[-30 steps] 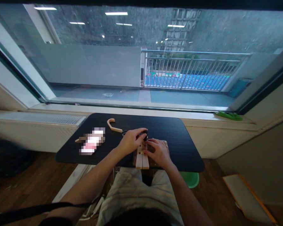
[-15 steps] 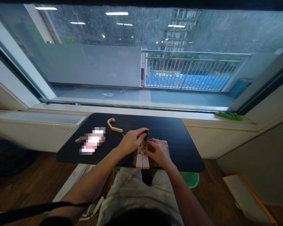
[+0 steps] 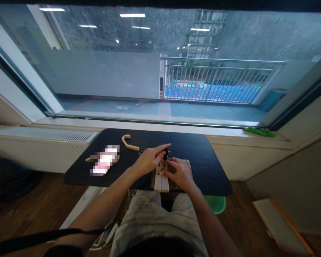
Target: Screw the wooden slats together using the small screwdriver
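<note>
Black table close to the lap, likely for easy reach. Brown block at its near edge, apparently a support. Right hand fanned over it, seemingly steadying; firm grip or light touch, impossible to tell. Left hand closed on something small, forefinger outstretched. Atop the block, paired pale wooden strips. Farther left, curved wooden piece, out of the way. In the left grasp, upright black tool.

Both forearms are stretched forward and inward; the left hand is held with index finger extended, the right hand with fingers bent.
</note>
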Tool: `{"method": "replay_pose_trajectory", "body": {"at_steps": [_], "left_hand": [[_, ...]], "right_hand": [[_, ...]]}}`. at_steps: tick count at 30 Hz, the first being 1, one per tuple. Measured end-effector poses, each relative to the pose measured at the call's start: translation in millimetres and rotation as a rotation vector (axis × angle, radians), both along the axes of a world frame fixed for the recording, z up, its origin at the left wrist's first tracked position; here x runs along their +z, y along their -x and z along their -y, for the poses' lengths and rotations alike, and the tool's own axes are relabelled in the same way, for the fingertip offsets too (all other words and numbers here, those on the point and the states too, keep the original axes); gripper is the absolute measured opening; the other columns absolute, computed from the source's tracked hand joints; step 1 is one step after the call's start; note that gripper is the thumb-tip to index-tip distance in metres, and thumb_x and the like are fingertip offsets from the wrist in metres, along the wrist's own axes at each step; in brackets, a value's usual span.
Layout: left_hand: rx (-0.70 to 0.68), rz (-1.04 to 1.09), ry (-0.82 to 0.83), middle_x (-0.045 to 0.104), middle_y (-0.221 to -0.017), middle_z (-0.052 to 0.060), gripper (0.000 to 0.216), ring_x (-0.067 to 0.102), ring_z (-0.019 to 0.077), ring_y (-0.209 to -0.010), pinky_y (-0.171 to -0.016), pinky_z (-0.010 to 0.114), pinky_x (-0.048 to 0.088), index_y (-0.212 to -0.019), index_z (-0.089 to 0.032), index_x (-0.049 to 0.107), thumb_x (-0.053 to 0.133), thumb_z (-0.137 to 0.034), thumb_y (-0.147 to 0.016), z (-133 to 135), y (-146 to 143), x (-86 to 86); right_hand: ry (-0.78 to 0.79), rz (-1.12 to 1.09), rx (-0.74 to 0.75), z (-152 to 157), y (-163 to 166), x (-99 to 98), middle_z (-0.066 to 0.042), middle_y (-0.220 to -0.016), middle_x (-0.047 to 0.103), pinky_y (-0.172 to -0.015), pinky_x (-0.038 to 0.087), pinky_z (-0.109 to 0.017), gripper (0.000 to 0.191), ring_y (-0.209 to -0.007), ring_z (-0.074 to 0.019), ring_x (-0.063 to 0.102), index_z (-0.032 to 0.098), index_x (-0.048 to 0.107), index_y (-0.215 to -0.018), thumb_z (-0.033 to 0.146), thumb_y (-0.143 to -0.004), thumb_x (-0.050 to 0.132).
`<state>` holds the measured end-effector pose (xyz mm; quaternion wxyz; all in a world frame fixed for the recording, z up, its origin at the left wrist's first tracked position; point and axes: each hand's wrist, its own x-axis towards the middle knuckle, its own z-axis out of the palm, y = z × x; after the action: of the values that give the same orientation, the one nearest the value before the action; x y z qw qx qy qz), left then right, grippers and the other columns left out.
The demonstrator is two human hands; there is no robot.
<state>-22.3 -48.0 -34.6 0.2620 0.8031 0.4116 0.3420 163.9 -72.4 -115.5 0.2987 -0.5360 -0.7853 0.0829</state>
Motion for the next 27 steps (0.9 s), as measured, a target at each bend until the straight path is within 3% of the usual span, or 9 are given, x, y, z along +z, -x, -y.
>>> {"method": "replay_pose_trajectory", "body": {"at_steps": [5,11,17,27], "left_hand": [[0.003,-0.018,-0.049,0.075,-0.113,0.007,0.036,0.072,0.0191,-0.089,-0.084,0.03,0.056,-0.125,-0.02,0.067,0.055,-0.029,-0.092,-1.0,0.1,-0.3],[0.037,-0.07,-0.185,0.077,-0.109,0.007,0.03,0.068,0.0241,-0.109,-0.106,0.044,0.047,-0.117,-0.021,0.072,0.062,-0.027,-0.09,-4.9,0.0,-2.7],[0.056,-0.078,-0.123,0.075,-0.117,0.004,0.034,0.051,0.0309,-0.135,-0.111,0.05,0.043,-0.123,-0.022,0.069,0.057,-0.029,-0.092,-6.1,1.1,-6.9],[0.0,0.012,-0.043,0.074,-0.118,0.007,0.037,0.072,0.0218,-0.104,-0.093,0.032,0.055,-0.127,-0.018,0.066,0.053,-0.027,-0.094,0.2,-2.3,2.1]], "right_hand": [[0.019,0.006,-0.006,-0.4,-0.4,-0.9,-0.005,-0.123,0.068,-0.099,0.044,-0.044,0.034,-0.114,-0.0266,0.061,0.033,0.072,-0.113,0.044,-0.081,0.074],[-0.001,-0.002,0.006,-1.5,-0.8,-2.2,-0.005,-0.123,0.068,-0.098,0.044,-0.044,0.034,-0.113,-0.0268,0.061,0.032,0.072,-0.113,0.045,-0.081,0.074],[0.0,-0.001,0.004,-1.1,-0.6,-0.7,-0.004,-0.123,0.068,-0.098,0.044,-0.044,0.034,-0.112,-0.0268,0.061,0.033,0.072,-0.113,0.045,-0.081,0.074],[0.015,0.001,0.004,-0.6,-0.4,0.5,-0.005,-0.123,0.068,-0.098,0.044,-0.044,0.034,-0.113,-0.0273,0.061,0.032,0.072,-0.113,0.044,-0.081,0.074]]}}
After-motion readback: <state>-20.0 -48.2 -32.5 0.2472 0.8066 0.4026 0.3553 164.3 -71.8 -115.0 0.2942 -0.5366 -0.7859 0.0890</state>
